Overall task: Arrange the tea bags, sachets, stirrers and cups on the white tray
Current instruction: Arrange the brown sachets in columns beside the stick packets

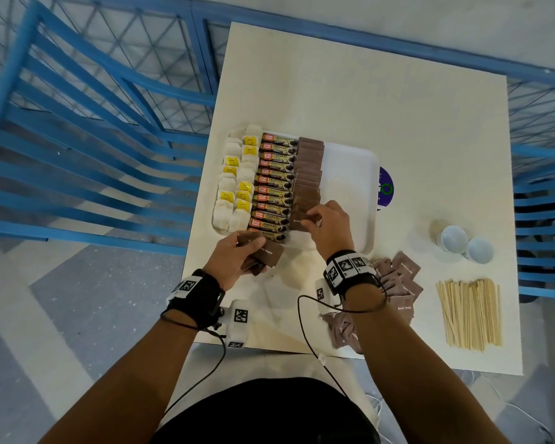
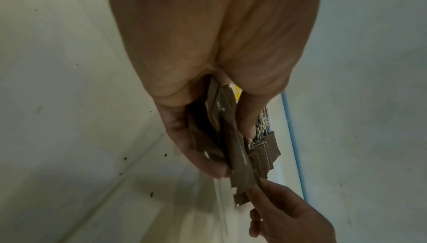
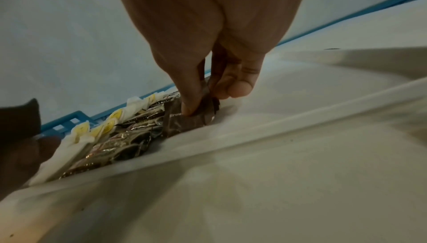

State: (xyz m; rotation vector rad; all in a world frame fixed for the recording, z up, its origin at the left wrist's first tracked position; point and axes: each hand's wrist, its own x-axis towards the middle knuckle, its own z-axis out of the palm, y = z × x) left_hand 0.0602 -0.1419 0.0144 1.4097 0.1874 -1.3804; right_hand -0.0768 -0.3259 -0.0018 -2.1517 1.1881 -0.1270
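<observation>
White tray (image 1: 359, 174): right grip (image 1: 326, 225) pinching brown sachet (image 1: 298, 219), left grip (image 1: 237, 257) clutching sachet stack (image 1: 266, 254); stirrers (image 1: 470, 312), cups (image 1: 462, 243) aside.

Counting the things on the table

One tray (image 1: 359, 174), two cups (image 1: 454, 239), two hands (image 1: 329, 227), about twelve coffee sticks (image 1: 274, 181), about ten tea bags (image 1: 237, 177). Brown sachets (image 1: 308, 168) and stirrers (image 1: 470, 312): too many to count.

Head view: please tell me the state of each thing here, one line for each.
White tray: partly filled, right part bare.
Tea bags: laid in rows on the tray's left side.
Granules sachets: in a column on the tray.
Brown sugar row: overlapping, unfinished.
Left hand: holds a stack of brown sachets.
Right hand: pinches one sachet at the row's near end.
Loose brown sachets: on the table.
Stirrers: on the table.
Cups: on the table.
</observation>
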